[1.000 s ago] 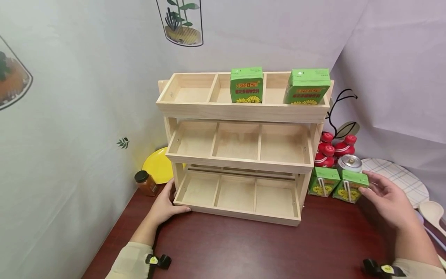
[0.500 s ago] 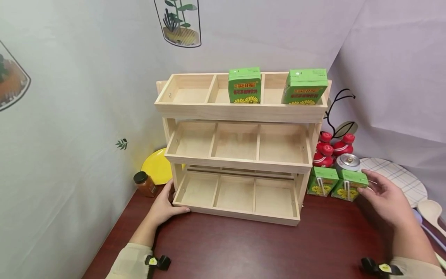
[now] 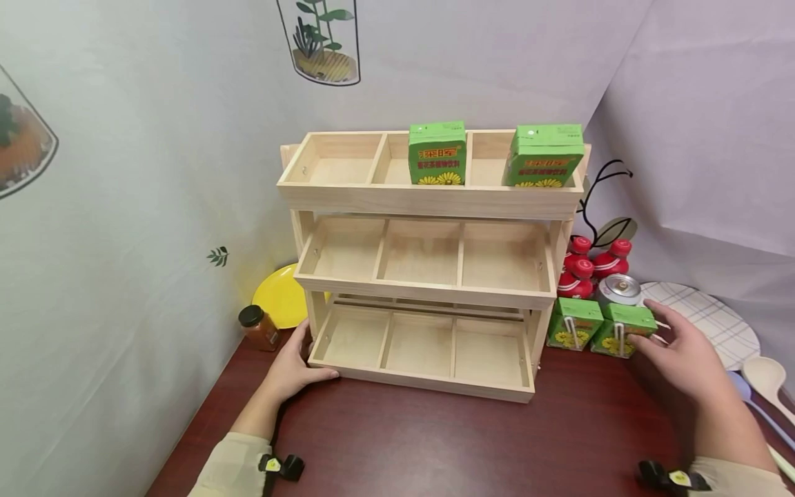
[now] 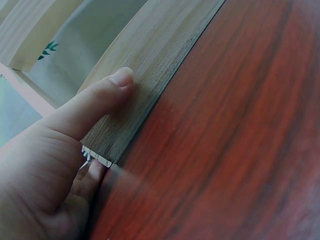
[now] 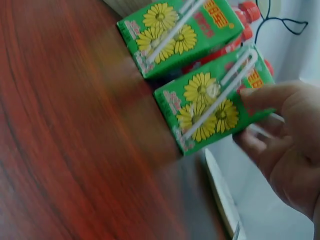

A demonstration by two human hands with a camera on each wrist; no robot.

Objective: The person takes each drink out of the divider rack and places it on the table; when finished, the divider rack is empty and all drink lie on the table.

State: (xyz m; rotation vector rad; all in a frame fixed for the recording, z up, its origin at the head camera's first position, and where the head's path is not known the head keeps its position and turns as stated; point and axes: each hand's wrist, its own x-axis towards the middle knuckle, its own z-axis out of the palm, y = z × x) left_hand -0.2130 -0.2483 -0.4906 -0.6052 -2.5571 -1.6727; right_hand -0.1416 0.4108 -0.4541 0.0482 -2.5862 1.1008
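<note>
A three-tier wooden rack [image 3: 416, 200] stands on the table. My left hand [image 3: 293, 366] grips the left corner of its bottom tray [image 4: 145, 75], thumb along the front board and the other fingers round the side, partly hidden. At the right, my right hand [image 3: 686, 355] holds a green drink carton [image 5: 215, 100] with a straw on its front. The thumb lies against the front face, with the fingers at the side and behind. This carton still stands on the table. Close beside it is a second green carton [image 3: 574, 324]. Two more, a middle carton [image 3: 437, 153] and a right-hand carton [image 3: 544, 156], occupy the top tier.
Red-capped bottles [image 3: 576, 277] and a silver can [image 3: 620, 290] stand behind the right cartons. A checked round mat [image 3: 714, 321] and a pale spoon [image 3: 765, 376] lie further right. On the left are a dark-lidded jar [image 3: 259, 327] and a yellow plate [image 3: 279, 297].
My right hand has shifted slightly, its thumb moving left onto the carton's front face. My left hand stays at the rack's corner.
</note>
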